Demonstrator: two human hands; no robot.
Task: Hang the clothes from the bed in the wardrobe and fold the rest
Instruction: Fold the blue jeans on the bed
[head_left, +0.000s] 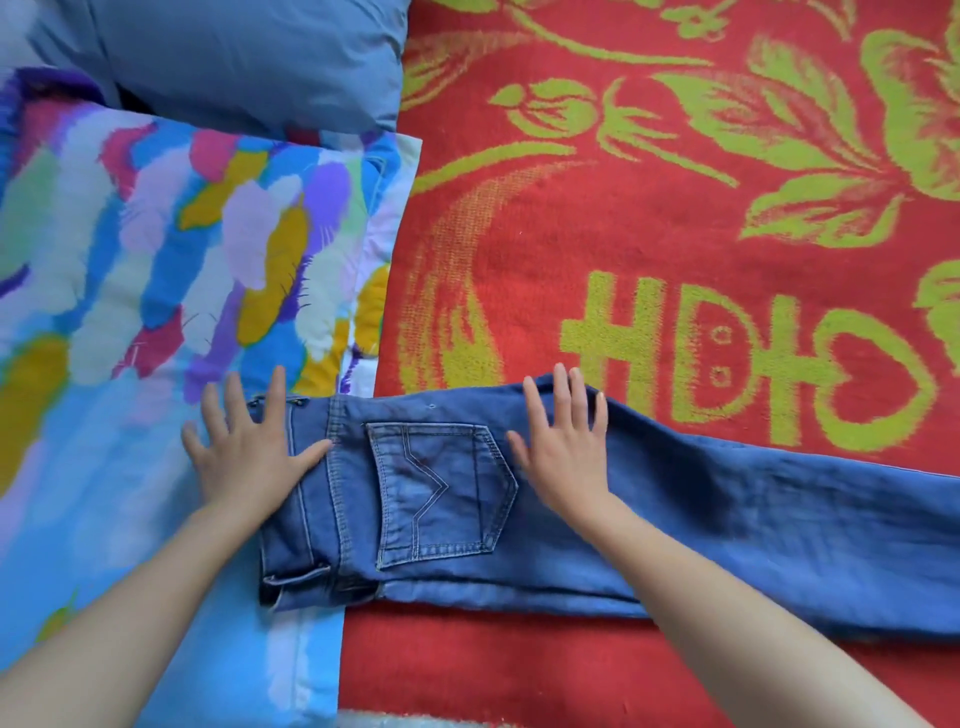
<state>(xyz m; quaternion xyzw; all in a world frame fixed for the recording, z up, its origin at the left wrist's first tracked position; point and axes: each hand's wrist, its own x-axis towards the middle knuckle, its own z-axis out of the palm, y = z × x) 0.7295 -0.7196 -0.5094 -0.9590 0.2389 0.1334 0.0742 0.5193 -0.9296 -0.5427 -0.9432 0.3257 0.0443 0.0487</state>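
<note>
Red woven blanket (649, 218) with a yellow-green pattern of leaves, flowers and blocky signs fills the right and lower middle of the view and carries most of what lies here. Along its left edge sits a large pillow in a brush-stroke print of blue, pink, violet, mustard and white (156, 249). Its right border overlaps the blanket. Beyond that pillow, toward the far left corner, a plain blue-grey pillow (249, 57) leans over the printed one's far end.

A pair of blue denim jeans (727, 530) lies flat across the near part of the blanket, folded lengthwise so that one leg is stacked on the other. The waistband end rests on the printed pillow's right border, and the legs run off toward the blanket's right edge and out of view. A stitched back pocket (441, 499) faces up between the two hands.

The left hand (249, 457) lies flat with its fingers spread, palm down on the waistband end, its outer fingers reaching onto the printed pillow. The right hand (563, 457) is also flat and straight-fingered, pressing the denim just to the right of the pocket. Neither of the hands curls around any cloth.
</note>
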